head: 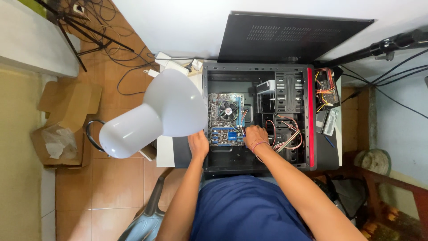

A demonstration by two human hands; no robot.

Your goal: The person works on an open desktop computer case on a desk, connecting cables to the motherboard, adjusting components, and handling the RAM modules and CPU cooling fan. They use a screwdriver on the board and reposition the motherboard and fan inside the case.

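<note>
- White lamp shade [154, 114] is closest to the lens, hangs over the desk's left edge and blocks the view of the case's left rim and part of the left hand.
- Blue shirt [247, 207] fills the bottom centre; both forearms reach up from it into the case.
- Left hand [199, 143]: palm down on the left wall of the open PC case [256, 165], near the lower left corner of the motherboard [226, 119]. Fingers under the shade, so can't tell whether it's gripping anything.
- Right hand [256, 135]: wrist with bracelet, fingers curled and pinched at the motherboard's lower right edge, right by the thin front-panel wires [285, 134]. Looks closed on a small connector, but the part itself is too small to make out.
- Motherboard sits flat in the case, CPU fan [226, 110] near its top.
- Drive cage [289, 91] right of the board; red front bezel [310, 116] beyond it.
- Removed side panel [290, 38] leans against the wall behind.
- Power supply with loose cables [327, 89] on the desk right of the case.
- Cardboard box [62, 120] on the tile floor, far left.
</note>
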